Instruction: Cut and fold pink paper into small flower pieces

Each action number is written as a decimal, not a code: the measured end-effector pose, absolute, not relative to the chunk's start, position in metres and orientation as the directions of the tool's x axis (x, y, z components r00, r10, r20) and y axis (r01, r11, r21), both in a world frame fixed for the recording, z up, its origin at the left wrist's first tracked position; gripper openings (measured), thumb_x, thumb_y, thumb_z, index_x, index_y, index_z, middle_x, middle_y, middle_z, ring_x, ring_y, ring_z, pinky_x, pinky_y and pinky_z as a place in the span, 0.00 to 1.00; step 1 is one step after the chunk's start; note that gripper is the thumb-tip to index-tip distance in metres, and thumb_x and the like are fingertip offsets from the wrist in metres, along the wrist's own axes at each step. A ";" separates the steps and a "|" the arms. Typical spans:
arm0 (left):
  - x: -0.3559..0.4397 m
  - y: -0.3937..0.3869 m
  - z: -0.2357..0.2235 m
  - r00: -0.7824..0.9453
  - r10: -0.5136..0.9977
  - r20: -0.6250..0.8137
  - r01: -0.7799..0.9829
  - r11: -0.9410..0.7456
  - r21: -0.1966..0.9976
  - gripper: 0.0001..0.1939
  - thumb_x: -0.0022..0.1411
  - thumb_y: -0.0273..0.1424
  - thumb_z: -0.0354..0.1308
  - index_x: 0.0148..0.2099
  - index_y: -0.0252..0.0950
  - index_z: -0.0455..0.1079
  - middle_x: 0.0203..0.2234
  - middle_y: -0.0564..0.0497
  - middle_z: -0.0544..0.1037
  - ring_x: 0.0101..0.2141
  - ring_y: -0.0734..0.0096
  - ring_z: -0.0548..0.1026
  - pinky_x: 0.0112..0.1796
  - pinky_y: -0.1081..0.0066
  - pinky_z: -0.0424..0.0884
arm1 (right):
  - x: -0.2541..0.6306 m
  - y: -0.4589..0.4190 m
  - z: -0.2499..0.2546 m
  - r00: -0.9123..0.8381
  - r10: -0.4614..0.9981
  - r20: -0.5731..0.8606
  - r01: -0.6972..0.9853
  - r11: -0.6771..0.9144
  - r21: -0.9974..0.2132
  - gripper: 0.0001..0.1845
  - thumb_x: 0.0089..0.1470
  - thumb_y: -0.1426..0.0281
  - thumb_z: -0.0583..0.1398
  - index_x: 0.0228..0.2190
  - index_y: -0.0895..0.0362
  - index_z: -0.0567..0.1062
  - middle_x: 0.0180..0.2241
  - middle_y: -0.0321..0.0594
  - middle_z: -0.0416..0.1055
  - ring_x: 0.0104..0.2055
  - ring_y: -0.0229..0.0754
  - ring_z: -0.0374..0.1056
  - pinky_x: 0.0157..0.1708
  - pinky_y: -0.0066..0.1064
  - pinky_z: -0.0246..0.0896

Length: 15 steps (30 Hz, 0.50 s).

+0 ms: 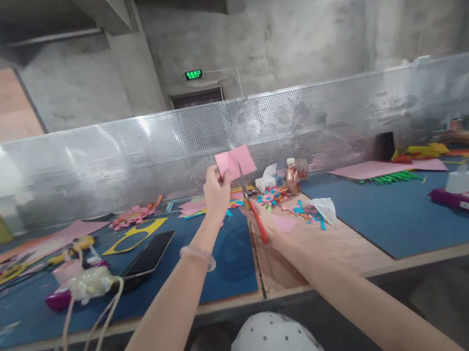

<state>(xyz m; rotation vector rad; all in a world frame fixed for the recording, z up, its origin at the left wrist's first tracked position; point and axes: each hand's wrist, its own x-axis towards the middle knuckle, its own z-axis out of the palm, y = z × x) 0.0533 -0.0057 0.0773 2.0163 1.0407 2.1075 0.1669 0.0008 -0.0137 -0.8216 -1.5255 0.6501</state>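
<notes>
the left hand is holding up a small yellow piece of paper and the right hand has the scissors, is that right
Not quite: the piece of paper is pink, not yellow, as the head view shows. The left hand is holding it up and the right hand has the scissors.

The left hand (217, 189) holds pink paper (243, 159); at its six o'clock the right hand (270, 226) grips scissors (261, 226); a phone (153, 254) lies toward eight.

Right hand (269, 224) partly hidden behind scissors (258, 218)
</notes>
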 end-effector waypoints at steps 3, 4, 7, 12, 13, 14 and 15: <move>0.055 -0.005 0.078 -0.092 0.480 0.872 0.391 -0.788 0.475 0.10 0.57 0.35 0.49 0.40 0.36 0.59 0.23 0.53 0.73 0.22 0.74 0.71 0.27 0.74 0.65 | 0.168 0.006 -0.016 -0.016 0.803 0.596 0.090 0.595 -0.799 0.12 0.43 0.62 0.55 0.29 0.56 0.66 0.24 0.33 0.62 0.28 0.36 0.58 0.31 0.28 0.57; 0.055 -0.005 0.079 -0.081 0.480 0.873 0.391 -0.791 0.471 0.10 0.57 0.35 0.49 0.40 0.36 0.59 0.23 0.53 0.73 0.22 0.74 0.71 0.27 0.74 0.65 | 0.169 0.008 -0.017 -0.010 0.796 0.605 0.096 0.603 -0.792 0.11 0.43 0.63 0.55 0.28 0.57 0.66 0.24 0.33 0.61 0.27 0.36 0.57 0.30 0.27 0.56; 0.055 -0.005 0.080 -0.064 0.476 0.877 0.409 -0.789 0.458 0.09 0.56 0.34 0.50 0.40 0.36 0.59 0.23 0.53 0.73 0.24 0.73 0.72 0.28 0.73 0.65 | 0.171 0.012 -0.020 -0.007 0.780 0.626 0.148 0.620 -0.770 0.08 0.42 0.65 0.55 0.24 0.57 0.65 0.22 0.32 0.59 0.26 0.35 0.55 0.28 0.26 0.54; 0.054 -0.008 0.080 -0.062 0.483 0.874 0.416 -0.783 0.462 0.09 0.56 0.33 0.50 0.40 0.36 0.60 0.22 0.53 0.73 0.24 0.73 0.72 0.30 0.73 0.65 | 0.171 0.012 -0.021 -0.033 0.774 0.633 0.145 0.630 -0.763 0.08 0.42 0.66 0.54 0.26 0.57 0.66 0.22 0.33 0.61 0.25 0.35 0.56 0.26 0.26 0.54; 0.054 -0.008 0.079 -0.064 0.489 0.870 0.416 -0.779 0.468 0.09 0.56 0.33 0.50 0.40 0.36 0.60 0.22 0.54 0.73 0.24 0.73 0.72 0.30 0.73 0.66 | 0.171 0.011 -0.020 -0.032 0.772 0.635 0.142 0.632 -0.761 0.08 0.42 0.66 0.54 0.26 0.57 0.66 0.22 0.33 0.61 0.26 0.35 0.56 0.26 0.27 0.54; 0.055 -0.008 0.079 -0.067 0.494 0.867 0.418 -0.775 0.474 0.09 0.56 0.33 0.50 0.40 0.36 0.60 0.22 0.54 0.73 0.24 0.73 0.72 0.30 0.73 0.66 | 0.171 0.009 -0.019 -0.030 0.771 0.636 0.146 0.633 -0.761 0.08 0.42 0.66 0.53 0.26 0.57 0.66 0.23 0.33 0.61 0.26 0.35 0.56 0.26 0.27 0.55; 0.055 -0.008 0.079 -0.071 0.497 0.865 0.421 -0.771 0.478 0.09 0.56 0.33 0.50 0.40 0.37 0.60 0.22 0.53 0.73 0.24 0.72 0.73 0.31 0.72 0.66 | 0.171 0.007 -0.017 -0.024 0.774 0.633 0.158 0.628 -0.762 0.07 0.42 0.66 0.53 0.25 0.57 0.65 0.23 0.33 0.61 0.26 0.35 0.56 0.27 0.27 0.54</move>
